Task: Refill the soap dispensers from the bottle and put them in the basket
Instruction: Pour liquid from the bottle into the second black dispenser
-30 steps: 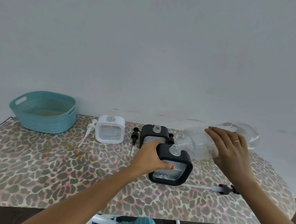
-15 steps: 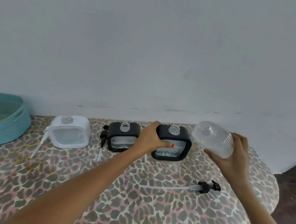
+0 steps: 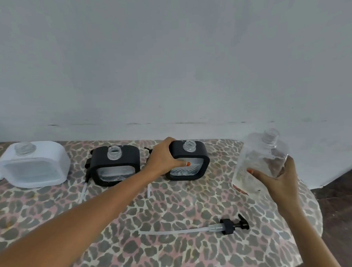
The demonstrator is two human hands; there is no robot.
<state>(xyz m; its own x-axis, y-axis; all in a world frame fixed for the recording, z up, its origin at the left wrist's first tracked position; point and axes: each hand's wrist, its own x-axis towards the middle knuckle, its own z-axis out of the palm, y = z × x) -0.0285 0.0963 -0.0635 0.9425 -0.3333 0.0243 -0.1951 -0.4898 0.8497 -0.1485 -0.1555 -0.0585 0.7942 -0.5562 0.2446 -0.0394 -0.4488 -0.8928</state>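
Note:
Three square soap dispensers stand uncapped in a row near the wall: a white dispenser at the left, a black dispenser in the middle, and a second black dispenser to the right. My left hand grips the left side of that right black dispenser, which stands upright on the table. My right hand holds the clear refill bottle nearly upright, just off the table to the right of the dispensers, its open neck at the top. The basket is out of view.
A black pump head with a long clear tube lies on the leopard-print tablecloth in front. Other pump tubes poke out beside the black dispensers. The table's rounded edge is at the right, with dark floor beyond. A grey wall stands behind.
The refill bottle has swung from tilted over the right black dispenser's neck to nearly upright at the right. That dispenser went back upright onto the table. The view shifted right, losing the basket.

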